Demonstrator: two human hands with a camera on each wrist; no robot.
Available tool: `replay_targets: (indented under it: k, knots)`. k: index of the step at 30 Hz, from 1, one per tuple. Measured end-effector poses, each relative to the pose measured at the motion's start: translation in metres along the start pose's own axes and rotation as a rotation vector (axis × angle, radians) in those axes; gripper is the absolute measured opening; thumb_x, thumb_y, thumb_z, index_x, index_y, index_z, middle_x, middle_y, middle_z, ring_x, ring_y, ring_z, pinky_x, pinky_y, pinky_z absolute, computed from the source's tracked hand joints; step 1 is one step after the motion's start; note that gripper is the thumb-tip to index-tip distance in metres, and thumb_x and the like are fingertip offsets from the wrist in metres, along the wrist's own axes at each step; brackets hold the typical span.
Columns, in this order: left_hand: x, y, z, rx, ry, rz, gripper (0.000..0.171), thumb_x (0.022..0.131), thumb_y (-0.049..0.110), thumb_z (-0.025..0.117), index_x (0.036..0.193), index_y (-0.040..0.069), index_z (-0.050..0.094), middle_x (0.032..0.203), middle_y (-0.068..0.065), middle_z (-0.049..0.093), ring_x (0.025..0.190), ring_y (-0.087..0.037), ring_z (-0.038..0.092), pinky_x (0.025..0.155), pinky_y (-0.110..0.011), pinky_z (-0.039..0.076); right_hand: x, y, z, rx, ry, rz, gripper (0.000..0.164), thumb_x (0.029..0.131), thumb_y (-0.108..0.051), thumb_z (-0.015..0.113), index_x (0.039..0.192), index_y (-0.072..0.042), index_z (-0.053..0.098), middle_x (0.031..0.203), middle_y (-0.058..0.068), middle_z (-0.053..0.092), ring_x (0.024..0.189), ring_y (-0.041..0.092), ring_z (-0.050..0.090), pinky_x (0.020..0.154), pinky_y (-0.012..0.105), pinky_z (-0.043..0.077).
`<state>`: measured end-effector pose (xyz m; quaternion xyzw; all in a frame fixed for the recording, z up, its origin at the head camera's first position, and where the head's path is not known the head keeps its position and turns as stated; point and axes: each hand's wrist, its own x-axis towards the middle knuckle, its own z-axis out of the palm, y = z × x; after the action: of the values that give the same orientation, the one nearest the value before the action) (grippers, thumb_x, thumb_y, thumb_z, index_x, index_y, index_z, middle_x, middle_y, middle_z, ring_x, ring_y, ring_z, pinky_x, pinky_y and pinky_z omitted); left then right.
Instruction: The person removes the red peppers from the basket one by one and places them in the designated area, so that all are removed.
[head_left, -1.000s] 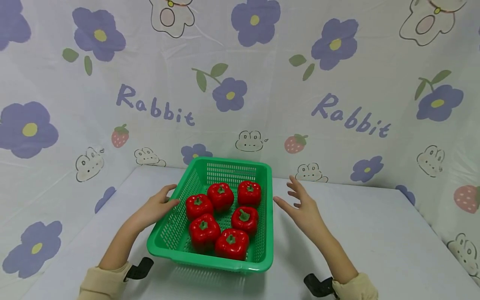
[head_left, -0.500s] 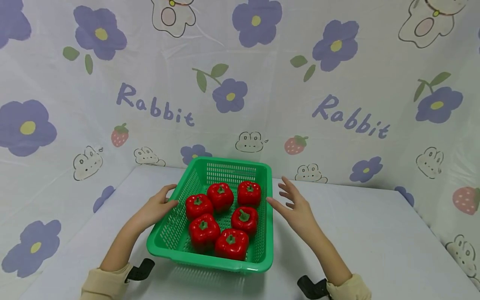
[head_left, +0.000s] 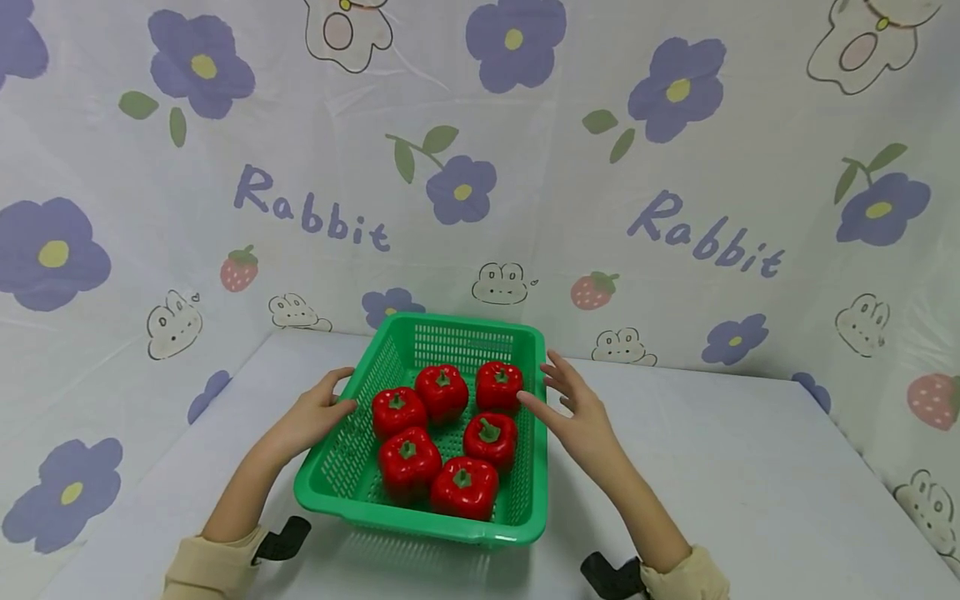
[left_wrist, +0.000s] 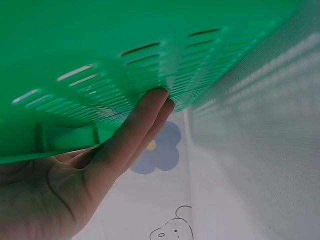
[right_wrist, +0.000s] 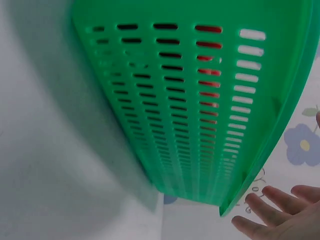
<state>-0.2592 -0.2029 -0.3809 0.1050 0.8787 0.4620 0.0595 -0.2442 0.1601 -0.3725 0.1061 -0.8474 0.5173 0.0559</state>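
- The green basket (head_left: 420, 527) rested on the bench (head_left: 712, 467) in front of the person, set between the two arms, probably so that both long sides lay within reach.
- Six red peppers (head_left: 409, 463) stood inside it, stems roughly upward, in two loose rows; its walls likely served to keep such rounded things from rolling off.
- The left hand (head_left: 315, 417) held the basket's left rim, thumb over the edge and fingers outside. In the left wrist view two fingers lay nearly straight against the slotted wall, a placing that seemed meant to steady that side from above and from without.
- The right hand (head_left: 581, 417) had hold of nothing: its fingers were spread wide, standing just beside the right rim, thumb well apart from the rest. That gap looked suited to taking the rim between thumb and fingers.
- In the head view the right thumb's tip lined up with the rearmost pepper on the right; whether it hung above the rim or brushed it, I could not tell.
- Both forearms slanted inward from the near edge, cuffs of the sleeves (head_left: 213, 567) low in view, palms roughly facing each other across the basket.
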Motion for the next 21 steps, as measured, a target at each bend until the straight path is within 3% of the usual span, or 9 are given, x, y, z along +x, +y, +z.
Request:
replay_targets:
  k: [7,13,21]
  knots:
    - [0.000,0.001,0.001,0.010,0.008,-0.004,0.061,0.100,0.012,0.045,0.152,-0.004,0.018,0.109,-0.032,0.065,0.072,-0.022,0.072,0.062,-0.034,0.060,-0.001,-0.006,0.004,0.022,-0.012,-0.027,0.079,0.091,-0.037,0.067,0.155,-0.018,0.025,0.153,0.008,0.043,0.142,0.031,0.040,0.110,0.055,0.038]
    - [0.001,0.001,0.001,0.019,0.020,0.003,0.061,0.099,0.011,0.045,0.151,-0.005,0.019,0.108,-0.032,0.066,0.070,-0.022,0.072,0.060,-0.034,0.060,-0.001,-0.010,0.008,0.057,-0.037,-0.038,0.079,0.091,-0.036,0.067,0.155,-0.018,0.025,0.154,0.009,0.041,0.142,0.030,0.040,0.116,0.049,0.031]
    - [0.000,0.000,0.001,0.022,0.023,0.004,0.061,0.099,0.012,0.045,0.151,-0.005,0.019,0.108,-0.033,0.066,0.070,-0.024,0.073,0.060,-0.034,0.060,0.000,-0.016,0.019,0.159,-0.071,-0.065,0.076,0.092,-0.030,0.068,0.154,-0.020,0.026,0.152,0.010,0.042,0.141,0.033,0.041,0.113,0.049,0.036]
